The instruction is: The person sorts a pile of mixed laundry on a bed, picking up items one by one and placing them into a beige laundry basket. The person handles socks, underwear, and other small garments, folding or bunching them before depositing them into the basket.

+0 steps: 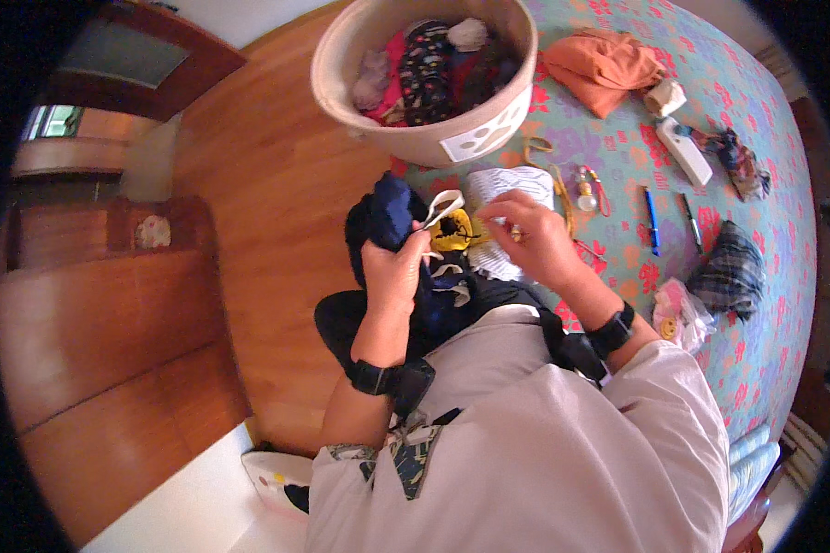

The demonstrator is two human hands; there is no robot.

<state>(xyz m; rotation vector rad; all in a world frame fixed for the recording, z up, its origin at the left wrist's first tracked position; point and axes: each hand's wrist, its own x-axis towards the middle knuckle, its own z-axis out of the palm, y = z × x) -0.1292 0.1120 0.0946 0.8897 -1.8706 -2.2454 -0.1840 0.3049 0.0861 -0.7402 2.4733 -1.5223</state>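
Observation:
My left hand grips a bunched navy blue cloth above my lap. A white strap loop rises from between its thumb and fingers. To the right, my right hand hovers with curled fingers close together; whether they pinch something thin is unclear. Below the loop lies a small yellow item with black cord on it. Partly under my right hand is a white and grey striped cloth.
A beige laundry basket of clothes stands ahead. On the floral bedspread lie an orange cloth, white device, small glass bottle, blue pen, black pen, plaid cloth and plastic bag. Wooden floor extends left.

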